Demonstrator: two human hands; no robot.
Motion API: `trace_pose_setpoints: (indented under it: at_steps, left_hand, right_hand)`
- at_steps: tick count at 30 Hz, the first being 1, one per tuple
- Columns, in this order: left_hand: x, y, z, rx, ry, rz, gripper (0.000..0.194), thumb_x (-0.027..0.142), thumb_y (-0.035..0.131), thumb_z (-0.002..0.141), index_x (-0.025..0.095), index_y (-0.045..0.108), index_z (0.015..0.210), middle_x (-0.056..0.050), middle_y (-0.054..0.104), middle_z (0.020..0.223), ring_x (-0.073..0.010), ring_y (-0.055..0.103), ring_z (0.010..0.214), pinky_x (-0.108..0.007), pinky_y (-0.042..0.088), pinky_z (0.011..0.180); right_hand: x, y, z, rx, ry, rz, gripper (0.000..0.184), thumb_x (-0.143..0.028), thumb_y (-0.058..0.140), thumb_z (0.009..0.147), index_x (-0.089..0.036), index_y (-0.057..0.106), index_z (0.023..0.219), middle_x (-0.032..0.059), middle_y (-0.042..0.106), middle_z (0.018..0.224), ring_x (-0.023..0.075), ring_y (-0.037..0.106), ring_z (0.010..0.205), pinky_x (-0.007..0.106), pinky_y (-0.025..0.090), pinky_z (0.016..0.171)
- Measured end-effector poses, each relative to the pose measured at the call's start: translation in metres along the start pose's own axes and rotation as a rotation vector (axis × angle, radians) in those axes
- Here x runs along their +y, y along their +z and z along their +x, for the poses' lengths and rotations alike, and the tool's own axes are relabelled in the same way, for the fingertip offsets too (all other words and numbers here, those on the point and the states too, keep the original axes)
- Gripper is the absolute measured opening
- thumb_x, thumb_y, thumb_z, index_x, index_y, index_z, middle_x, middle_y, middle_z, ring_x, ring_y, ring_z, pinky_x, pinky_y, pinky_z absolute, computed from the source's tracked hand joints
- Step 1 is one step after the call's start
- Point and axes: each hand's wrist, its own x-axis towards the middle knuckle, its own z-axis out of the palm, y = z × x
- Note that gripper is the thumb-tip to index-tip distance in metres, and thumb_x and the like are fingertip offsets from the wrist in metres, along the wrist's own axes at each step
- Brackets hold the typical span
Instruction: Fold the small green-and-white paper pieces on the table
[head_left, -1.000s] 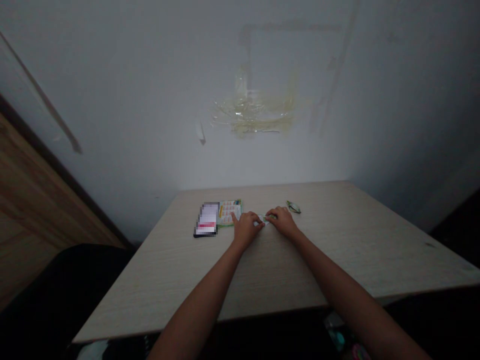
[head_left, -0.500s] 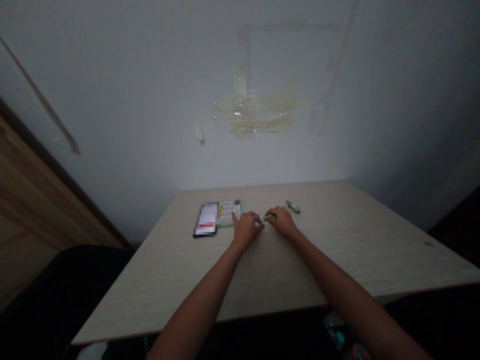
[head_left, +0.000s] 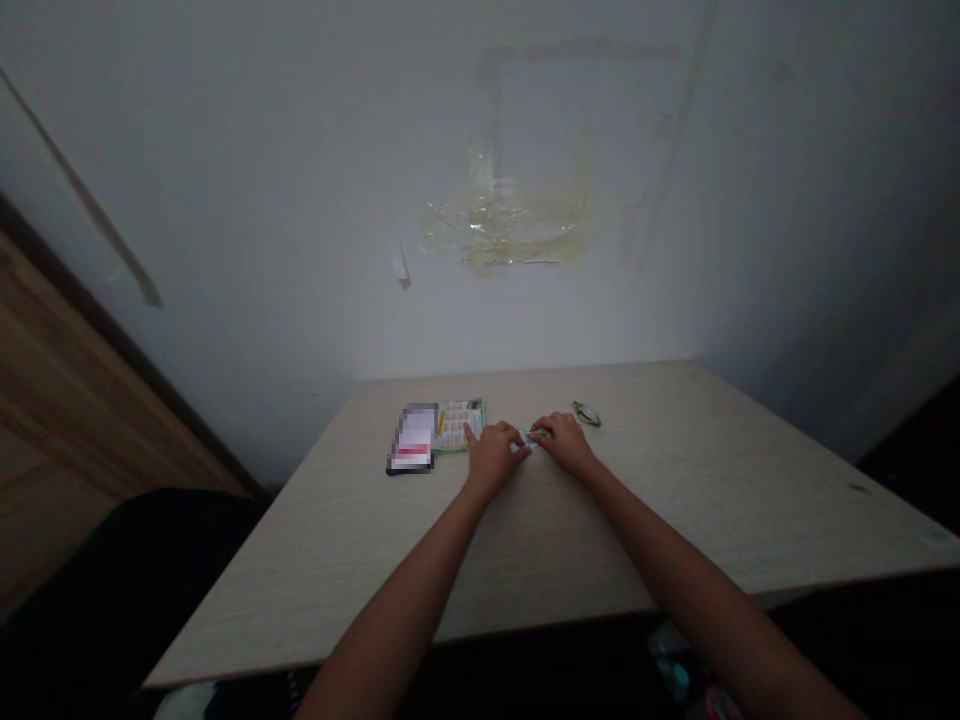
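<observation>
Between my hands on the table lies a small piece of printed paper [head_left: 531, 437], white and green, partly covered by fingers. My left hand [head_left: 495, 455] has its fingertips closed on the paper's left side, with the thumb side beside a printed sheet or booklet [head_left: 454, 423]. My right hand [head_left: 564, 440] pinches the paper's right end. Just beyond the right hand lies a small folded paper piece [head_left: 587, 413], green and white. How the paper between my fingers is folded is too small to tell.
A dark-edged device like a phone, its screen [head_left: 412, 440] blurred out, lies left of the booklet. The pale wooden table [head_left: 675, 470] meets a wall [head_left: 300, 200] with old clear tape [head_left: 517, 230]. Dark cloth [head_left: 172, 560] is at the left, below a wooden panel [head_left: 75, 420].
</observation>
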Motion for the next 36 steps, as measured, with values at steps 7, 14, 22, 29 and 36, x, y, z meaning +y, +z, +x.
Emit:
trace_pose_setpoints:
  at_steps: [7, 14, 22, 29, 36]
  left_hand:
    - [-0.001, 0.001, -0.002, 0.010, 0.028, 0.016, 0.015, 0.041, 0.066, 0.087, 0.027, 0.070, 0.093, -0.002, 0.067, 0.113, -0.0272, 0.056, 0.116, -0.076, 0.004, 0.110]
    - [-0.003, -0.006, -0.004, -0.026, 0.036, -0.019, 0.013, 0.036, 0.060, 0.091, 0.029, 0.071, 0.092, 0.000, 0.068, 0.115, -0.0237, 0.056, 0.115, -0.074, -0.004, 0.111]
    - [-0.001, -0.008, -0.001, -0.045, 0.004, -0.028, 0.013, 0.037, 0.062, 0.089, 0.029, 0.073, 0.089, 0.000, 0.068, 0.116, -0.0249, 0.055, 0.117, -0.075, -0.005, 0.109]
    - [0.000, -0.006, -0.001, -0.023, 0.004, -0.015, 0.014, 0.041, 0.066, 0.087, 0.028, 0.073, 0.088, -0.001, 0.068, 0.113, -0.0265, 0.055, 0.116, -0.075, -0.004, 0.110]
    - [0.000, -0.001, -0.001, -0.009, 0.007, 0.002, 0.015, 0.041, 0.067, 0.085, 0.028, 0.070, 0.093, -0.001, 0.068, 0.113, -0.0269, 0.055, 0.117, -0.076, -0.002, 0.110]
  right_hand:
    - [-0.002, -0.001, -0.002, 0.019, 0.027, -0.003, 0.023, -0.039, 0.061, 0.089, -0.025, 0.074, 0.102, 0.0064, 0.067, 0.101, 0.0227, 0.053, 0.103, 0.031, 0.036, 0.091]
    - [-0.003, -0.004, -0.003, 0.009, 0.029, 0.008, 0.022, -0.038, 0.062, 0.089, -0.025, 0.074, 0.102, 0.0063, 0.067, 0.100, 0.0224, 0.053, 0.104, 0.030, 0.036, 0.091]
    - [-0.005, -0.004, -0.002, 0.011, 0.023, 0.003, 0.022, -0.038, 0.062, 0.089, -0.025, 0.074, 0.101, 0.0060, 0.067, 0.101, 0.0222, 0.054, 0.104, 0.030, 0.036, 0.091]
    - [-0.003, -0.003, -0.001, 0.006, 0.014, -0.002, 0.023, -0.039, 0.061, 0.089, -0.024, 0.073, 0.102, 0.0065, 0.067, 0.102, 0.0219, 0.054, 0.104, 0.031, 0.035, 0.092]
    - [-0.004, -0.003, -0.002, 0.007, 0.027, -0.013, 0.022, -0.038, 0.062, 0.089, -0.025, 0.073, 0.102, 0.0069, 0.066, 0.102, 0.0232, 0.053, 0.104, 0.031, 0.035, 0.091]
